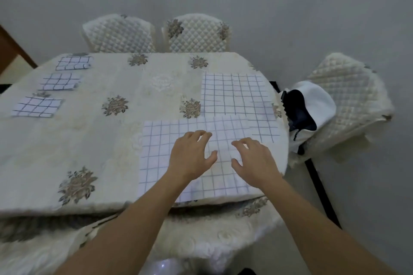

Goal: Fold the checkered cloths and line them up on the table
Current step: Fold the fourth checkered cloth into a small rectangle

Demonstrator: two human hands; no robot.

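A white cloth with a dark grid [161, 154] lies spread flat at the near right of the table. My left hand [192, 154] and my right hand [254, 158] hover over its middle with fingers loosely curved, holding nothing. A second unfolded checkered cloth [234, 96] lies behind it, partly overlapped at its near edge. Three folded checkered cloths sit in a row along the table's left side: far [73, 63], middle [60, 81], near [36, 106].
The table [93, 140] wears a cream floral cover. Two quilted chairs [118, 33] [199, 33] stand at the far edge. A third chair [348, 96] at the right holds a white and dark bag [312, 105].
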